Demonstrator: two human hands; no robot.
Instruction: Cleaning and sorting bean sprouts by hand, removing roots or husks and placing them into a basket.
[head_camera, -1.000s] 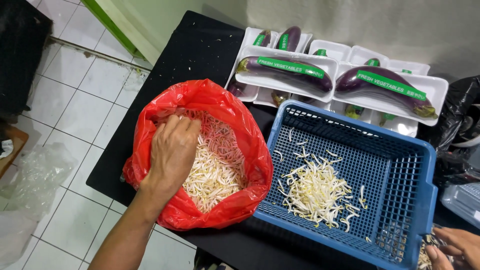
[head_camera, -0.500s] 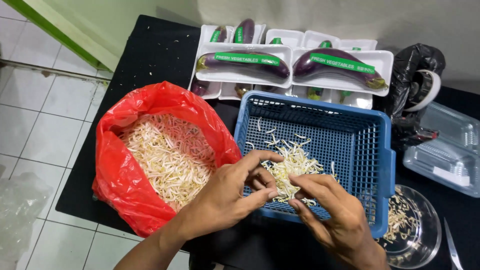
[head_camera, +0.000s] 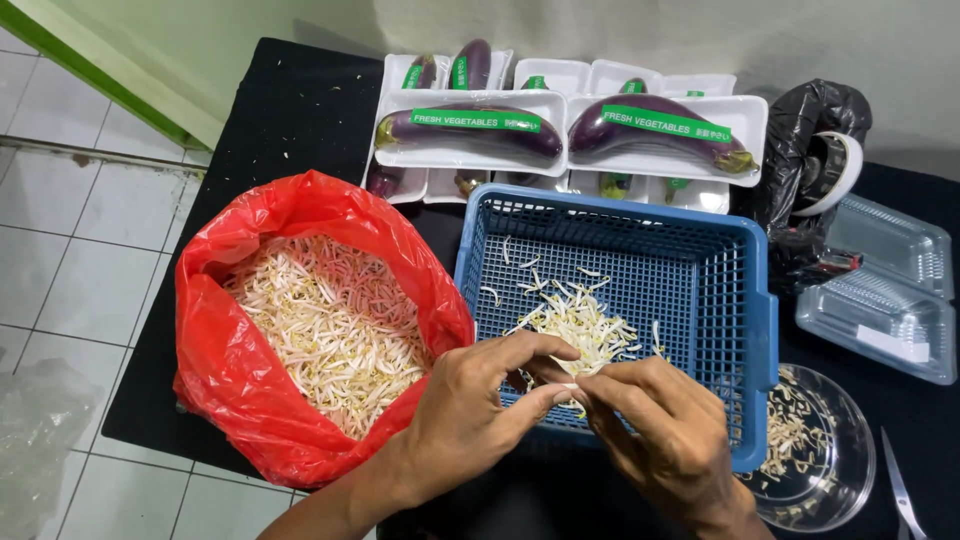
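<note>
Your left hand (head_camera: 470, 415) and right hand (head_camera: 665, 430) met over the near edge of the blue basket (head_camera: 745, 300), fingertips pinched together on a bean sprout (head_camera: 568, 385). The basket sat on a black table (head_camera: 290, 110); white floor tiles (head_camera: 70, 220) lay left of it, a pale wall (head_camera: 700, 30) beyond.
</note>
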